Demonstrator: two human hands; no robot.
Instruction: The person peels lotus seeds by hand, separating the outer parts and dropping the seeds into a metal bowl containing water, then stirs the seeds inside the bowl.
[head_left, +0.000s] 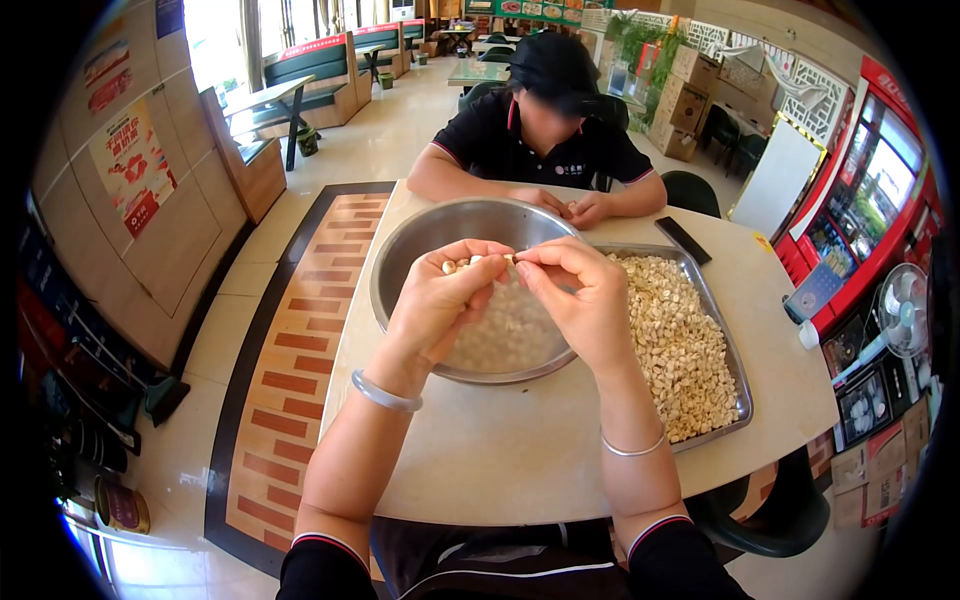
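Above a large steel bowl, my two hands meet at the fingertips. My left hand is closed, with several pale, roundish lotus seeds in its curled fingers. Between its thumb and forefinger is one small seed. From the other side, my right hand pinches at that same seed. Cloudy water with pale seeds under the surface fills the lower part of the bowl. To the right, a rectangular metal tray holds a thick layer of pale split seeds.
Across the table sits a person in a dark cap, hands together behind the bowl. A black phone lies by the tray's far corner. A chair stands at the right edge.
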